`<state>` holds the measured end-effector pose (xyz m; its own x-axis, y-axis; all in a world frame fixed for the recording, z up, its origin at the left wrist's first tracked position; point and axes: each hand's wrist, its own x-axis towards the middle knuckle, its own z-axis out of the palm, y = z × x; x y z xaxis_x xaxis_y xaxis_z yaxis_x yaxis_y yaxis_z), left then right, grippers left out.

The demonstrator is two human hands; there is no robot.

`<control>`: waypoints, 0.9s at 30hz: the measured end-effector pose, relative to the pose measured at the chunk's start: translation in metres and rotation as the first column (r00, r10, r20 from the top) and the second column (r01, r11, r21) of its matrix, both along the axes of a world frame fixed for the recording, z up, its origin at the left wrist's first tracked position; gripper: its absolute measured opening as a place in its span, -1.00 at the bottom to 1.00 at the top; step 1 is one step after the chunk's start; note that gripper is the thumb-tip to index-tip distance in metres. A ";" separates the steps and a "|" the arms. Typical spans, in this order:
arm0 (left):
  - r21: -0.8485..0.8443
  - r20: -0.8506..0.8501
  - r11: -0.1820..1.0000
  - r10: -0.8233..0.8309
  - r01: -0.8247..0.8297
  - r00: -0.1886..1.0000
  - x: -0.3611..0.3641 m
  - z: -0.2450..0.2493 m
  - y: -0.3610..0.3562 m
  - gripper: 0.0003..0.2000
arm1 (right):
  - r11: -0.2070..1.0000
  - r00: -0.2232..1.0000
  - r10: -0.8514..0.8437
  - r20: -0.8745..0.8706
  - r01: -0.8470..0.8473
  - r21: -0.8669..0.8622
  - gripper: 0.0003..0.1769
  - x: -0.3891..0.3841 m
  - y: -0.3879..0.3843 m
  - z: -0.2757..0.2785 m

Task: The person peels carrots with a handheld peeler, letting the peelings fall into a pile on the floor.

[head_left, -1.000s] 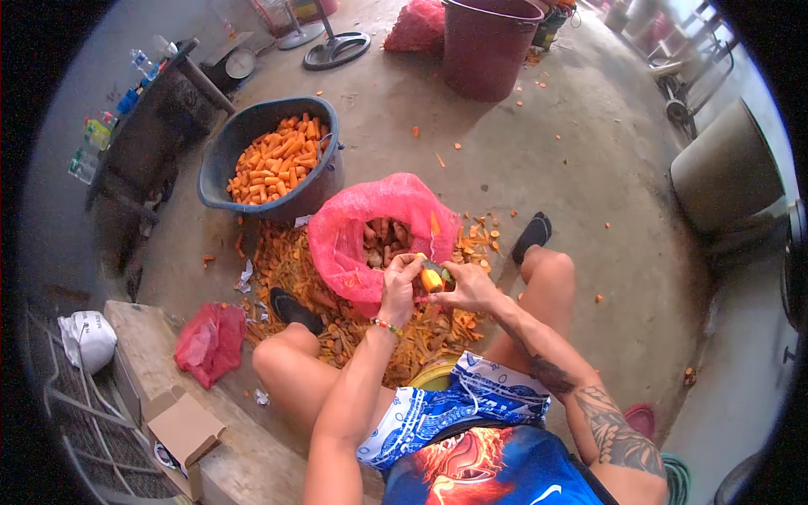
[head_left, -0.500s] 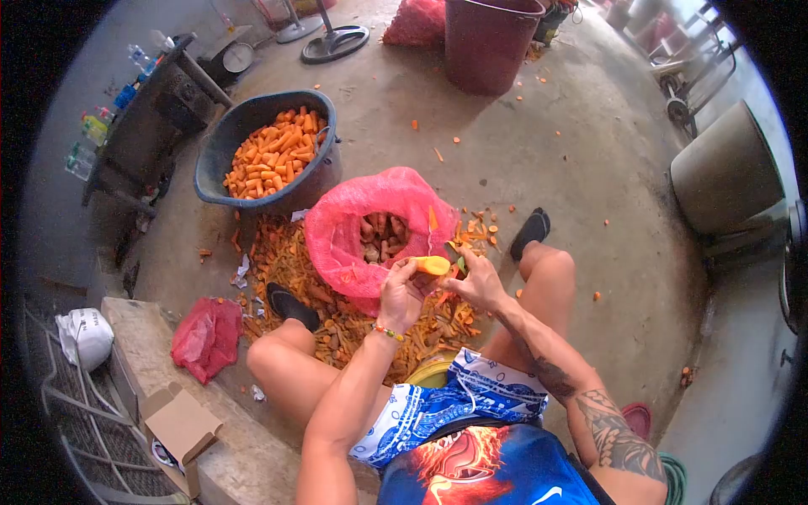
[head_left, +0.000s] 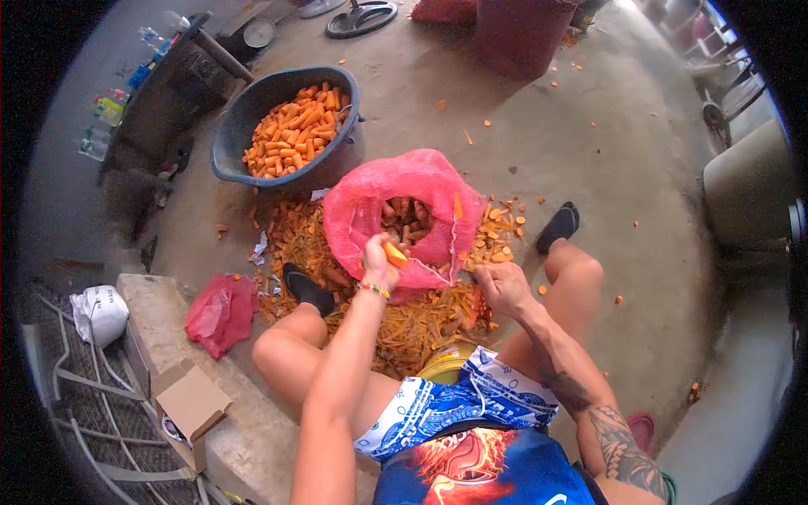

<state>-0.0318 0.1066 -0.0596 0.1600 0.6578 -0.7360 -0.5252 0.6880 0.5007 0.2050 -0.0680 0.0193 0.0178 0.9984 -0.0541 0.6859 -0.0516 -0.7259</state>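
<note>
My left hand (head_left: 380, 263) is closed around a carrot (head_left: 395, 255), whose bright orange end points right over the near rim of a pink mesh sack (head_left: 345, 198). Inside the sack lie several unpeeled, brownish carrots (head_left: 408, 220). To the right of the sack's near edge, my right hand (head_left: 505, 290) has its fingers curled closed. Whatever it grips is hidden or blurred; a reddish streak shows just below the fingers. Beneath both hands, a heap of carrot peelings (head_left: 421, 328) spreads over the floor, with cut carrot ends (head_left: 497, 244) at its right.
A dark blue tub (head_left: 225, 143) of peeled carrots stands beyond the sack, to the left. Between my legs is a yellow container (head_left: 444, 364). An open cardboard box (head_left: 192, 400) and a crumpled pink bag (head_left: 220, 313) lie left. A maroon bucket (head_left: 522, 38) stands far back.
My hands have moved apart: the left, with the carrot, is over the sack's near rim, the right is lower and further right. The view has shifted, so the surroundings sit further right.
</note>
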 end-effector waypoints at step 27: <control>0.116 0.187 0.933 -0.358 0.341 0.915 0.028 -0.078 0.033 -0.64 | 0.968 0.997 0.019 0.070 -0.001 -0.249 -0.46 0.001 0.061 -0.001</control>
<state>-0.0041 0.1399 -0.1379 0.5296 0.5878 -0.6116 -0.3537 0.8083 0.4706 0.2060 -0.0074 0.0185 0.0203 0.9537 -0.2999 0.7369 -0.2170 -0.6402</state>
